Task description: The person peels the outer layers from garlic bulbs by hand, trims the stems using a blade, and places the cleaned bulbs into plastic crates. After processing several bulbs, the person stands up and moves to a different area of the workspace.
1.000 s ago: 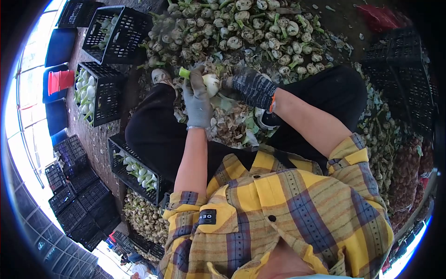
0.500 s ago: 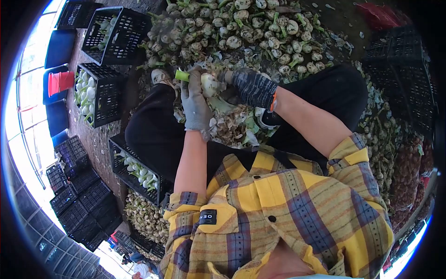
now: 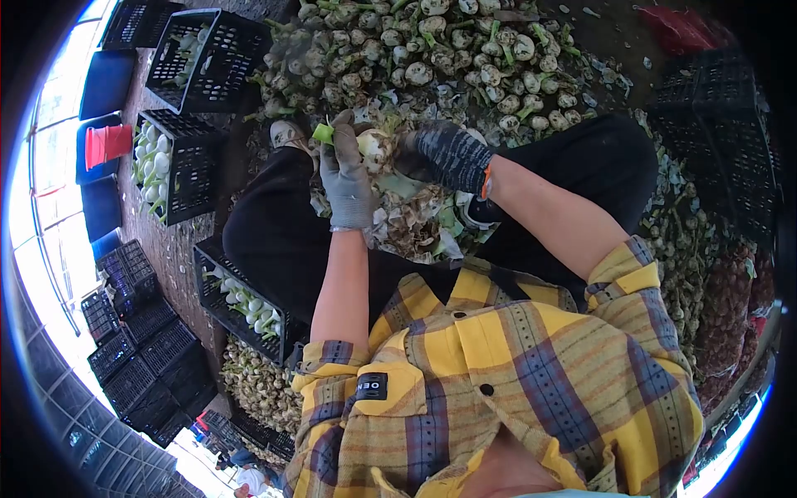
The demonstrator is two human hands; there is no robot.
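My left hand, in a grey work glove, is wrapped round a large onion with a white bulb and a short cut green stalk. The stalk end sticks out to the left of the fingers, and the root end faces right. My right hand, in a dark patterned glove with an orange cuff edge, is closed right against the root end. Its fingertips are dark and partly hidden, so anything inside them cannot be made out. Below both hands lies a heap of dry peelings between my legs.
A big pile of soiled onions spreads ahead. At left stand black crates holding cleaned onions, another crate by my left knee, a red bucket and stacked crates. Dark crates and filled net sacks are at right.
The onion has turned in my left hand, its root end now facing more toward me and its stalk looking shorter. My right hand has shifted only slightly.
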